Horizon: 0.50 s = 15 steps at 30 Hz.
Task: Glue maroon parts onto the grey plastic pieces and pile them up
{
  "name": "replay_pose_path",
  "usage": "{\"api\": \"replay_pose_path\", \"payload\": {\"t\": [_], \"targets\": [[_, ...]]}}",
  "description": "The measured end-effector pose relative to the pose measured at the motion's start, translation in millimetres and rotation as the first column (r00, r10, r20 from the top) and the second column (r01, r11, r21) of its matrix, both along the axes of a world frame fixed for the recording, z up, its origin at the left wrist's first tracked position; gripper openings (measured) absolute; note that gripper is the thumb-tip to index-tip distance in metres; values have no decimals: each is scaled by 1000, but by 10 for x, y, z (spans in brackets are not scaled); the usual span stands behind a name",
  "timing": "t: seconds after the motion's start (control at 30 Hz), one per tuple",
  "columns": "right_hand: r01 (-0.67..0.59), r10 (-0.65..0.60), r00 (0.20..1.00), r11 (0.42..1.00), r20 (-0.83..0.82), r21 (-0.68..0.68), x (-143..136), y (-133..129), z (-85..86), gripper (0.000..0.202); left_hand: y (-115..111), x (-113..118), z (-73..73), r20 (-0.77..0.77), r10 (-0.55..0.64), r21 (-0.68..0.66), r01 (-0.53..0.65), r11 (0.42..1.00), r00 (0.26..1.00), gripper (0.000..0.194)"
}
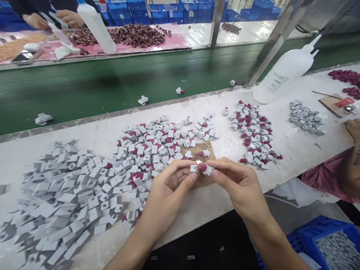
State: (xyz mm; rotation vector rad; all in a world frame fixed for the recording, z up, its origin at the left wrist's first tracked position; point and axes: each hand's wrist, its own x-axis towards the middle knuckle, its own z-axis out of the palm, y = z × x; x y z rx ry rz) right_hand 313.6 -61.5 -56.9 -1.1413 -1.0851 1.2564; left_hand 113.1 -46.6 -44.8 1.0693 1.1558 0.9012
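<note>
Between my fingertips, over a brown board (pixel 209 148), are small plastic pieces. My left hand (pixel 174 180) pinches a small grey plastic piece (pixel 193 168) between thumb and forefinger. My right hand (pixel 233 180) pinches a grey-and-dark-red plastic piece (pixel 204 168), whose red part faces the left hand's piece. The two pieces are very close; whether they are joined I cannot tell. A few similar pieces lie on the board just beyond my fingers. Left of my hands spreads a large heap of grey pieces (pixel 84 195), mixed with grey-and-red ones (pixel 157 142) toward the board.
A green conveyor (pixel 112 90) carries several loose pieces beyond the table. More grey-and-red pieces (pixel 253 131) lie to the right, near a white squeeze bottle (pixel 284 75). Another person's arm (pixel 353 161) is at the right edge. A blue crate (pixel 309 228) stands below right.
</note>
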Motion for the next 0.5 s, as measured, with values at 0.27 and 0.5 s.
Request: {"api": "replay_pose_path", "payload": {"t": [0.27, 0.5], "targets": [[-38, 36, 994, 999, 99, 24, 8, -17, 53, 18, -25, 54, 6, 16, -9, 19, 8, 1000, 1000, 10], [-164, 160, 985, 985, 68, 50, 11, 22, 247, 23, -72, -86, 152, -173, -5, 279, 54, 959, 985, 17]]}}
